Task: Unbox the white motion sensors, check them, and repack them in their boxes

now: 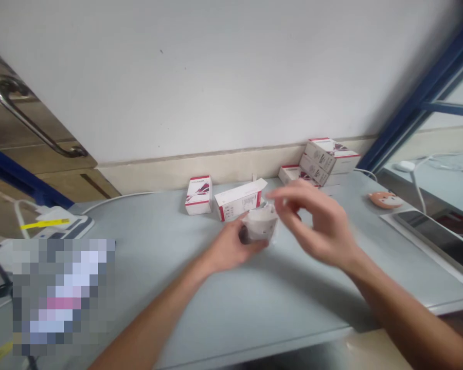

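Presently, handling of the white, seemingly plastic-wrapped packet (261, 224) is in hand: the left hand's (231, 249) grip curls around it, just before an elongated red-and-white carton (239, 201) on the bench (231, 313). Right hand (322, 223) is raised beside it, fingers loosely bent, blurred; cannot tell whether it pinches anything. Judged: further work calls for a steady left grip and precise right fingertips.

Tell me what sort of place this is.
Likely an indoor workstation, perhaps in a workshop or office: a gray-blue tabletop along a wall, with small white-and-red boxes on it.
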`<state>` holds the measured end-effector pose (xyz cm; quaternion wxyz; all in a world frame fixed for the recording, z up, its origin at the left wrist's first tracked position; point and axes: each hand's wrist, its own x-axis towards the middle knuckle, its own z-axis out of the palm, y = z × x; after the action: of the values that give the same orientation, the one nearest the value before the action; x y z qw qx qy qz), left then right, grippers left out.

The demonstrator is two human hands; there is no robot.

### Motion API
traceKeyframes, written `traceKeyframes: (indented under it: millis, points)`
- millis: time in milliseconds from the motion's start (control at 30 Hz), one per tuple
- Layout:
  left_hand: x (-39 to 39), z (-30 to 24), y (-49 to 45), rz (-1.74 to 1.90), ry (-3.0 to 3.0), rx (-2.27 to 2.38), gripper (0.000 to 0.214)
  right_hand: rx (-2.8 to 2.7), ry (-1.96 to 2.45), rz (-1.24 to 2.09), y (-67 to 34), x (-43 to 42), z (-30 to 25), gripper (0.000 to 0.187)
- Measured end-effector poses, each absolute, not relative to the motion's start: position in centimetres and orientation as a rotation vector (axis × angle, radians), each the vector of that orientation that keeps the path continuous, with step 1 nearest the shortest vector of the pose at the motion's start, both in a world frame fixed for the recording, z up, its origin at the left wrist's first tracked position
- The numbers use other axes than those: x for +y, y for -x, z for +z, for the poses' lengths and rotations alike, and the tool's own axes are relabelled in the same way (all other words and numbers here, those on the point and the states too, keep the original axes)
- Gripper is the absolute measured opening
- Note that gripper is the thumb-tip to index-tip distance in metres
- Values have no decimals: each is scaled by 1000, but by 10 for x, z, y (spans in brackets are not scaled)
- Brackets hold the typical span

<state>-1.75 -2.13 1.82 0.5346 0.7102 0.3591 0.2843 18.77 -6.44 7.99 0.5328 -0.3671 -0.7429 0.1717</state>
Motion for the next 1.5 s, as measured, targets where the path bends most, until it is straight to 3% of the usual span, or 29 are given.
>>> traceKeyframes:
  millis: [100,333,500,733,900,1033,1367,1500]
  points:
    - [-21,13,13,795,-1492,791,52,-1549,1000,556,-206,-18,73,14]
    - [-21,34,10,1121,-902,645,46,-1469,942,1187,-195,-19,33,44]
    - [-18,42,11,1104,-836,619,45,-1411,906,1383,-178,-30,19,42]
    - [-20,50,16,1116,-799,588,47,-1331,967,1314,-187,-24,28,26]
    - [-21,57,15,1245,-808,618,55,-1464,1044,898,-185,-35,26,14]
    - [-21,54,12,1244,-849,618,58,-1734,1042,829,-177,-44,25,14]
    - [-23,62,14,1269,-790,613,64,-1607,954,543,-174,-46,25,10]
    - [-24,60,14,1284,-755,617,66,-1476,924,667,-175,-46,19,9]
